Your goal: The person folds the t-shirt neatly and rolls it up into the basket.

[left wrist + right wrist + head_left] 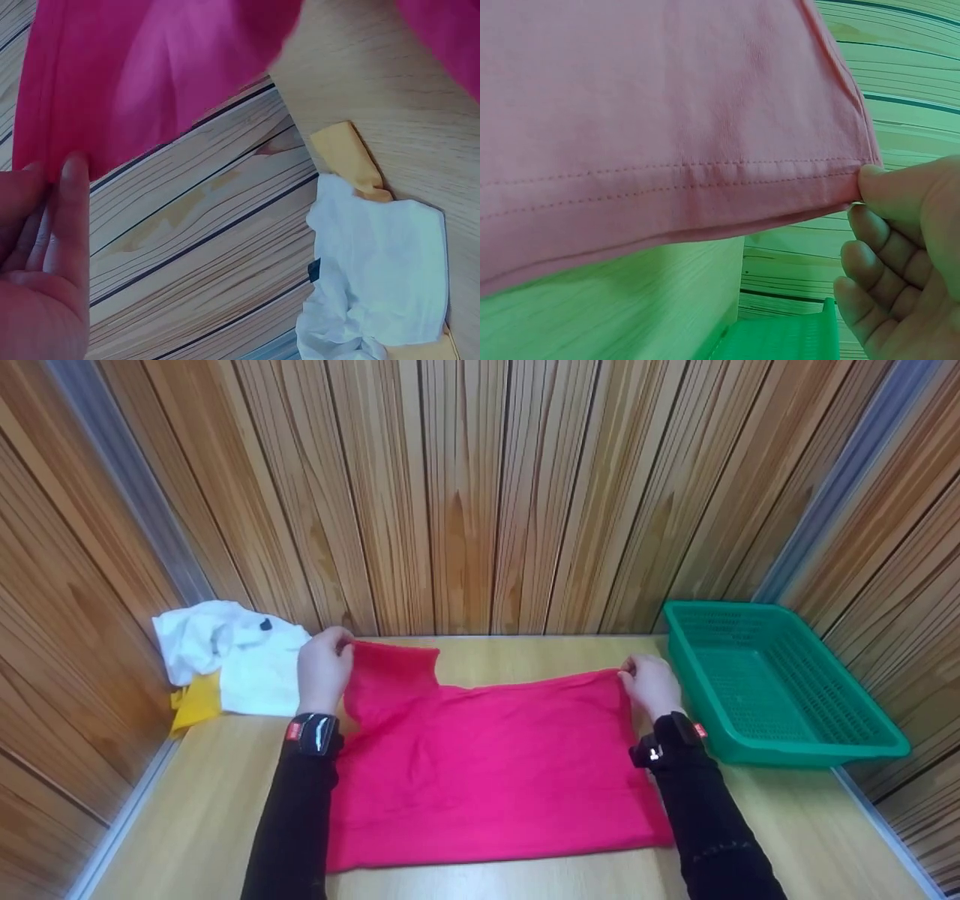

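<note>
A red T-shirt point(495, 765) is spread sideways over the wooden table, its sleeve at the upper left and its stitched hem point(675, 180) along the right. My left hand point(325, 671) pinches the sleeve's edge at its far corner; in the left wrist view, thumb and fingers meet on the red cloth point(142, 82). With thumb and index finger, my right hand point(651, 684) pinches the hem's far corner. The right wrist view shows that hand's other fingers point(870, 262) loosely bent below the cloth. The shirt's far edge runs between both hands, and its near edge lies toward me.
White cloth point(259, 679) lies crumpled at the back left, beside my left hand, with yellow cloth point(196, 705) under it. A green plastic basket point(810, 754) stands on the right, close to my right wrist. Wood-panelled walls point(465, 510) enclose the table's back and sides.
</note>
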`<state>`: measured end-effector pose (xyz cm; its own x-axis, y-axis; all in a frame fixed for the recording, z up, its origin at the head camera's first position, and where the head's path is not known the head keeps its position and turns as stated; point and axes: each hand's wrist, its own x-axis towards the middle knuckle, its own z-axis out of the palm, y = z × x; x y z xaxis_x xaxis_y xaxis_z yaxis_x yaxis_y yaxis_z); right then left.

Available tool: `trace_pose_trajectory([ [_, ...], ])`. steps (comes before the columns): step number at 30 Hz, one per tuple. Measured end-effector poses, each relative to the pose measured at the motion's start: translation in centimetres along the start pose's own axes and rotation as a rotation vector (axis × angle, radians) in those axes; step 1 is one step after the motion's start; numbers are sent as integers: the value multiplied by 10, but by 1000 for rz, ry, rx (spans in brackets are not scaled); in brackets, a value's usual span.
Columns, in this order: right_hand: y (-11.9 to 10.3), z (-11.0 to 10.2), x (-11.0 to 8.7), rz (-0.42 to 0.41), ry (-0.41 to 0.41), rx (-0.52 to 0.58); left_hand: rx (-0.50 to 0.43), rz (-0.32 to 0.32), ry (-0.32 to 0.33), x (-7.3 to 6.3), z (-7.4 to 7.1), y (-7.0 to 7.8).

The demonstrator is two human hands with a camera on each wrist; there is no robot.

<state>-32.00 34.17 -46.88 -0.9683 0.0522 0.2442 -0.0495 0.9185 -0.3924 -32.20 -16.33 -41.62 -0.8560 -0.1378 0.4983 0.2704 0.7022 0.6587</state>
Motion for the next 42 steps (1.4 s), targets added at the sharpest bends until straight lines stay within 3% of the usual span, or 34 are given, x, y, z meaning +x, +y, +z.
trace_pose_trajectory([
  [3,-1,-3,-1,9,-3,0,-33,14,19,0,1,2],
  [7,-2,-5,-1,19,-16,0,-68,-23,10,1,2,5],
  [15,-4,-7,1,25,-33,5,-81,-82,-2,5,0,8],
  [22,-4,-9,1,39,-49,18,-72,-80,1,5,-2,9],
  [27,-2,-9,-4,44,-75,21,-60,-87,-40,-4,-3,6],
  [35,7,-5,-16,-48,-52,23,32,1,-65,-23,-7,0],
  [42,12,-2,-28,-96,-33,53,41,25,-95,-39,-14,-1],
])
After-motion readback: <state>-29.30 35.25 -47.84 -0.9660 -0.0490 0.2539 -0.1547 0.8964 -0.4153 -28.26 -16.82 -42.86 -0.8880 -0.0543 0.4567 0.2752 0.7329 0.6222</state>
